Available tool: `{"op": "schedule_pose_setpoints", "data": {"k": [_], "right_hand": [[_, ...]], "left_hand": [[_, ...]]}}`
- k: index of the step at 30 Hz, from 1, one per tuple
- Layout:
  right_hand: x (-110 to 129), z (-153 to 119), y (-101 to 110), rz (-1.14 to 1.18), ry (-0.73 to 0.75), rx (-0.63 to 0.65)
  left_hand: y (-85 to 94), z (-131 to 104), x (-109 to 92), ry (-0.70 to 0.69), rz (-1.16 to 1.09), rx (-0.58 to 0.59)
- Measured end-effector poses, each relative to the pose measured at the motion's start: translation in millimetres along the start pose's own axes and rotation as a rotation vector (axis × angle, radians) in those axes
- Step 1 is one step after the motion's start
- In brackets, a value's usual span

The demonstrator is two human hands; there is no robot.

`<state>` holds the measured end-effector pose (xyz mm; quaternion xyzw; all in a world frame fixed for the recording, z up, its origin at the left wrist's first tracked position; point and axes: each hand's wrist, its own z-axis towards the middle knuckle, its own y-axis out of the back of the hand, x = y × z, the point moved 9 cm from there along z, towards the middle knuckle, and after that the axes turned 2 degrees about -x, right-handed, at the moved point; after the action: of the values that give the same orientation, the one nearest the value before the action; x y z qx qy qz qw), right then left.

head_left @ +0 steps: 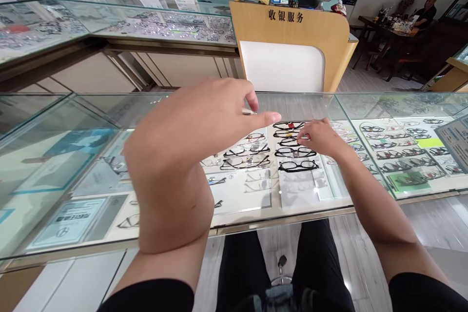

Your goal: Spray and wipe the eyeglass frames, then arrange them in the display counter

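Observation:
My left hand (pixel 204 117) is raised close to the camera, bent at the wrist above the glass display case (pixel 241 224). Its thumb points right and its fingers curl in. A small whitish bit shows between thumb and fingers, too little to name. Lower and to the right, my right hand (pixel 323 139) pinches thumb and fingers at the right end of a pair of dark-framed eyeglasses (pixel 288 142). These lie in a column with other eyeglasses (pixel 298 165) in front and black eyeglasses (pixel 290 126) behind. Left of that column are more thin-framed eyeglasses (pixel 248 161), partly behind my left hand.
More eyeglasses (pixel 393 154) fill the case section at right, near a printed sign (pixel 455 141). A printed card (pixel 68 222) lies at left. Beyond stand a wooden counter (pixel 288 27) and another glass case (pixel 175 27). A person (pixel 427 12) sits at a far table.

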<state>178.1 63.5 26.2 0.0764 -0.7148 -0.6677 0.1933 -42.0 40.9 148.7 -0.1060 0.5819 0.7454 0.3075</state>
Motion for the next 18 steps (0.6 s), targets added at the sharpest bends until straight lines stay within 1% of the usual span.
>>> {"op": "schedule_pose_setpoints", "data": {"k": [2, 4, 5, 7, 9, 11, 13, 16, 18], "right_hand": [[-5.6, 5.1, -2.6, -0.045, -0.058, -0.039], [-6.6, 10.4, -10.5, -0.084, -0.074, -0.032], [-6.4, 12.8, -14.3, -0.102, -0.072, -0.023], [-6.6, 15.8, -17.0, -0.115, -0.061, -0.028], [-11.0, 15.7, -11.5, -0.069, -0.072, -0.067], [-18.8, 12.5, 0.2, 0.052, -0.100, -0.134], [-27.0, 7.6, 13.2, 0.226, -0.124, -0.214], [-32.4, 1.2, 28.5, 0.498, -0.098, -0.354], [-30.9, 0.0, 32.8, 0.661, -0.043, -0.424]], "left_hand": [[2.9, -2.4, -6.1, 0.099, 0.015, 0.026], [2.6, -5.1, -9.8, 0.188, 0.079, 0.075], [1.7, -5.9, -11.5, 0.204, 0.097, 0.094], [-0.5, -6.0, -15.3, 0.167, 0.072, 0.094], [-2.0, -6.6, -17.5, 0.090, 0.015, 0.064], [-2.5, -9.3, -19.2, 0.026, -0.013, 0.047], [-0.7, -12.5, -22.3, 0.003, -0.015, 0.047], [3.2, -11.7, -26.3, 0.057, 0.019, 0.074], [2.4, -5.3, -26.4, 0.092, 0.018, 0.084]]}}
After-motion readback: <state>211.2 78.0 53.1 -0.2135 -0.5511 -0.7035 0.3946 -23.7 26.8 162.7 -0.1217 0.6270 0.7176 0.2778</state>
